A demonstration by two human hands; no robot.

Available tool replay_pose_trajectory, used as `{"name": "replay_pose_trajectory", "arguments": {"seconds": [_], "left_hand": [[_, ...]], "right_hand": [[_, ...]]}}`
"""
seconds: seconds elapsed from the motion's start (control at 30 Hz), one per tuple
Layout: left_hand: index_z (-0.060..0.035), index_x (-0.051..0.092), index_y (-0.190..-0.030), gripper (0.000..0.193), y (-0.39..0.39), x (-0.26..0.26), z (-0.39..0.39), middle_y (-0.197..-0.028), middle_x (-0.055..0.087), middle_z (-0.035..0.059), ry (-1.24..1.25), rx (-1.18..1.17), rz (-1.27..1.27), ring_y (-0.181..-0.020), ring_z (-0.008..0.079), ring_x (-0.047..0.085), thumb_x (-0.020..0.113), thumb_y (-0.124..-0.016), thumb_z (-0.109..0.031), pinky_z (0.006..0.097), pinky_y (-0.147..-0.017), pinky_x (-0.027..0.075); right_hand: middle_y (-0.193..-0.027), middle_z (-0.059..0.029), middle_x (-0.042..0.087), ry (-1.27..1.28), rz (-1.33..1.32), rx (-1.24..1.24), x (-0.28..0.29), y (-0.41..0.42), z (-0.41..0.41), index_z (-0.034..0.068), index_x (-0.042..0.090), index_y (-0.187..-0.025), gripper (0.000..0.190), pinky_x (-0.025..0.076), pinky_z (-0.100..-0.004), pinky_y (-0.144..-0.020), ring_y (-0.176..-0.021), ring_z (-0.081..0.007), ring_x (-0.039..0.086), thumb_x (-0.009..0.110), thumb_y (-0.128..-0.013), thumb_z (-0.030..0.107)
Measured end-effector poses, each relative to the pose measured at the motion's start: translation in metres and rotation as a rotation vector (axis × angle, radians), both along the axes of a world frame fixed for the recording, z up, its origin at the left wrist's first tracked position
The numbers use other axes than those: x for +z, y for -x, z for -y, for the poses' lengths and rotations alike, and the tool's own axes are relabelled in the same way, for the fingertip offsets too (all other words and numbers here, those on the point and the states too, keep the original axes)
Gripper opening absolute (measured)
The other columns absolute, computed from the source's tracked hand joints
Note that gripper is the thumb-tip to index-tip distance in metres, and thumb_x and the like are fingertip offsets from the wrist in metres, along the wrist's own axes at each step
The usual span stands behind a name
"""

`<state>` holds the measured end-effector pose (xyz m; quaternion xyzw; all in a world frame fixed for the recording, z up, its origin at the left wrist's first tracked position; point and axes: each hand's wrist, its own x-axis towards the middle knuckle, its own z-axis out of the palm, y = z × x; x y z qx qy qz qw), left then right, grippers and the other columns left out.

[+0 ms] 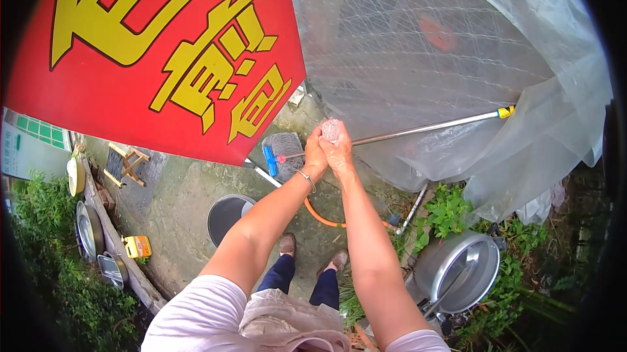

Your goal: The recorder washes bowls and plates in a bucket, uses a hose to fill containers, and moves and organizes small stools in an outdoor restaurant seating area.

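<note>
My left hand (316, 152) and my right hand (339, 150) are pressed together at arm's length. Between their fingers sits a pale, glistening lump (331, 129), too blurred to tell whether it is a scrubber, foam or water. Wet, whitish streaks show on my right wrist, and a bracelet (307, 180) circles the left one. Beyond the hands, a mop's metal pole (426, 129) slants across and passes behind them. Its grey string head (284, 148) with a blue clamp (269, 161) rests on the ground to the left.
A red banner with yellow characters (147, 97) hangs at upper left. Clear plastic sheeting (392, 73) covers the upper right. Around me are a dark bucket (223, 222), an orange hose (318, 217), a folding stool (126, 165), a yellow jug (137, 246) and a large metal pot (465, 273).
</note>
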<state>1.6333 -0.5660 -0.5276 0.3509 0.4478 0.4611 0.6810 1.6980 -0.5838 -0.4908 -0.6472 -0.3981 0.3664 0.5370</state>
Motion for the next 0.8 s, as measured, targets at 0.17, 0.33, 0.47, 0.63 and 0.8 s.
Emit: {"name": "replay_pose_trajectory", "arguments": {"seconds": [0.17,0.33,0.47,0.63,0.8], "left_hand": [[-0.0052,0.057,-0.111,0.026,0.009,0.019,-0.001,-0.101,0.062,0.0043,0.110,0.035,0.172,-0.088,0.0133,0.059,0.042,-0.091,-0.010,0.0274,-0.079,0.047],[-0.0078,0.053,-0.115,0.026,0.018,0.022,0.000,-0.101,0.059,0.0012,0.044,-0.052,0.091,-0.091,0.0119,0.056,0.052,-0.089,-0.006,0.0270,-0.079,0.048],[-0.0045,0.056,-0.114,0.028,0.016,0.018,-0.009,-0.106,0.062,0.0085,0.257,0.117,0.167,-0.096,0.0175,0.059,0.052,-0.086,-0.006,0.0305,-0.083,0.047],[-0.0032,0.061,-0.105,0.031,0.026,0.020,-0.033,-0.090,0.068,0.0136,-0.210,-0.011,-0.477,-0.087,0.0245,0.065,0.066,-0.077,-0.016,0.0372,-0.074,0.050],[-0.0047,0.064,-0.096,0.025,0.049,0.042,-0.034,-0.086,0.067,0.0159,-0.323,-0.107,-0.527,-0.083,0.0299,0.066,0.062,-0.079,-0.022,0.0379,-0.069,0.050]], "right_hand": [[-0.091,-0.0140,0.059,-0.143,0.144,0.026,-0.001,0.010,-0.008,0.003,0.055,-0.091,0.024,0.045,-0.0364,-0.080,-0.088,-0.0263,0.057,0.062,-0.069,0.009],[-0.084,-0.0118,0.061,-0.009,-0.044,0.119,0.002,0.018,-0.017,0.002,0.056,-0.092,0.024,0.046,-0.0339,-0.077,-0.085,-0.0246,0.058,0.063,-0.069,0.007],[-0.087,-0.0062,0.061,0.171,-0.358,0.023,0.017,0.024,-0.028,0.003,0.058,-0.099,0.027,0.047,-0.0294,-0.076,-0.086,-0.0175,0.057,0.064,-0.074,0.007],[-0.094,-0.0047,0.060,-0.013,-0.746,0.015,0.035,0.032,-0.026,0.003,0.058,-0.104,0.024,0.045,-0.0275,-0.078,-0.087,-0.0127,0.056,0.065,-0.082,0.012],[-0.091,-0.0038,0.058,-0.063,-0.469,-0.046,0.033,0.048,-0.036,0.004,0.061,-0.095,0.017,0.044,-0.0272,-0.079,-0.089,-0.0134,0.056,0.063,-0.084,0.016]]}}
